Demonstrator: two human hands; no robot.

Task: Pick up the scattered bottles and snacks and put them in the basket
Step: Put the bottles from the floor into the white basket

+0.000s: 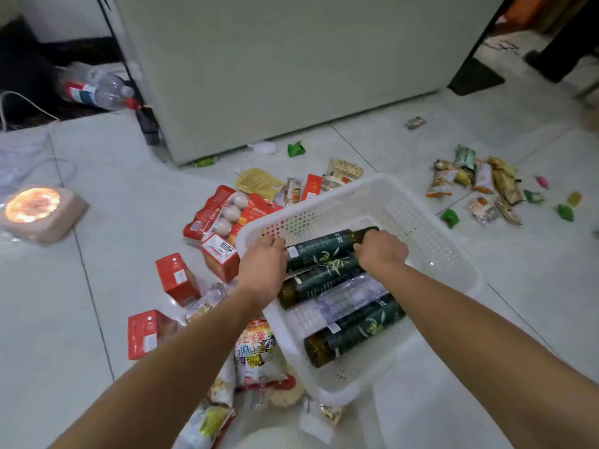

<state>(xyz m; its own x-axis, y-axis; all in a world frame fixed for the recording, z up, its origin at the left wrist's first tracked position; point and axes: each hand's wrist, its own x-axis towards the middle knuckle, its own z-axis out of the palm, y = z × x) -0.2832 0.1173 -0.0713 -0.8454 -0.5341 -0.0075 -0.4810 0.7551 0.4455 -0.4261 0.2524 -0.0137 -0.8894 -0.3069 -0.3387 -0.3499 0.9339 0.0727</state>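
- Dark green glass marks the bottle [327,246] now in hand: it lies on its side at the far end of the white basket [431,254], just above the basket's floor or resting on it; which one I cannot tell.
- Its long axis runs from lower left to upper right across the view, with the narrower neck end pointing up and to the right, towards the basket's far right wall.
- The right hand [381,249] is clenched round the neck end, and the left hand [264,265] is curled over the base end, so both grasp the same bottle.
- As I judge it, the step in hand is laying this bottle down beside the others; the next move calls for settling it flat, loosening both hands and lifting them clear without rolling it.
- Just beside it lies a second green bottle [319,281], roughly parallel, then a clear plastic bottle [351,294], then a third green bottle [355,330] nearest the person.
- The basket sits tilted, propped on packets, so the round bottles may roll.
- Much is left on the tiled floor [113,176]: red cartons [177,278] and a red egg pack [215,215] to the left, snack bags [259,354] under the basket's near corner, and small wrapped snacks [479,186] well apart to the right.
- More clear bottles [97,90] lie far off by the white cabinet [291,59].
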